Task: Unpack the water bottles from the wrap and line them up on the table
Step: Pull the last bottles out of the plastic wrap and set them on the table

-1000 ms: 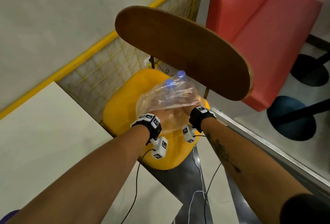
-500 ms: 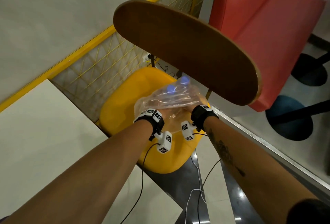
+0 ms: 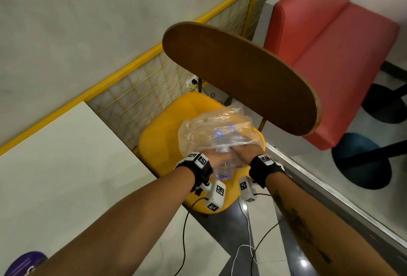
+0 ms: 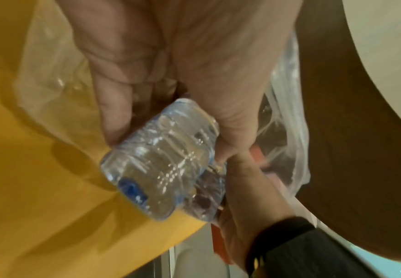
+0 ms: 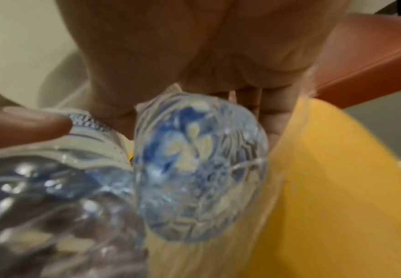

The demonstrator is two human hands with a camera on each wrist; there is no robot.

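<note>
A crumpled clear plastic wrap (image 3: 217,126) lies on the yellow chair seat (image 3: 164,137) with water bottles inside; a blue cap (image 3: 218,132) shows through it. My left hand (image 3: 217,158) grips a clear water bottle (image 3: 223,171) (image 4: 163,161) whose base sticks out of the wrap toward me. Just to its right, my right hand (image 3: 248,152) curls round a second bottle (image 5: 199,169), its base facing the wrist camera. The two hands touch. In the left wrist view the wrap (image 4: 290,135) bunches behind the right hand (image 4: 247,188).
A white table (image 3: 55,165) stands left of the chair. The wooden backrest (image 3: 242,77) overhangs the wrap. Beyond are a yellow lattice rail (image 3: 136,93) and a red bench (image 3: 330,55). A purple object (image 3: 24,262) sits at the bottom left. Cables (image 3: 184,242) hang from my wrists.
Both hands held the wrap's near end before. Now the left hand has drawn a bottle partly out toward me, and the wrap has puffed up and loosened.
</note>
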